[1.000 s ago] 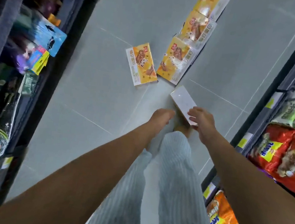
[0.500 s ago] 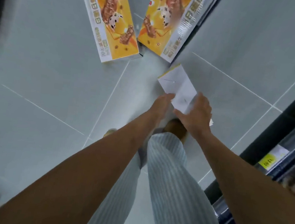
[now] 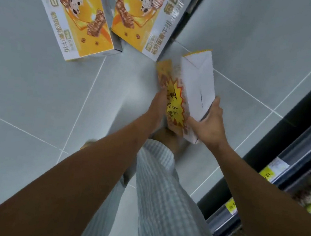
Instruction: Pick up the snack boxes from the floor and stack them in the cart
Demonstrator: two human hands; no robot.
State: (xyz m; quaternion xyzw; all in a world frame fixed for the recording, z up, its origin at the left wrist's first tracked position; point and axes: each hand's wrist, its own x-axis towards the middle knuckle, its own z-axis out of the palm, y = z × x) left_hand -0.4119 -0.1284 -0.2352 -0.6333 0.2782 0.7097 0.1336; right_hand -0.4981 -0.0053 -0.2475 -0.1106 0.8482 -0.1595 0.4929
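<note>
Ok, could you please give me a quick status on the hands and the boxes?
Both hands, left and right, grip one tilted snack box. Two more boxes on floor. Path clear.

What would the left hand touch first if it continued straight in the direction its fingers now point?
The left hand already rests on the printed face of the held snack box. Past that, the line runs toward the nearer orange snack box on the floor, though depth is unclear.
</note>
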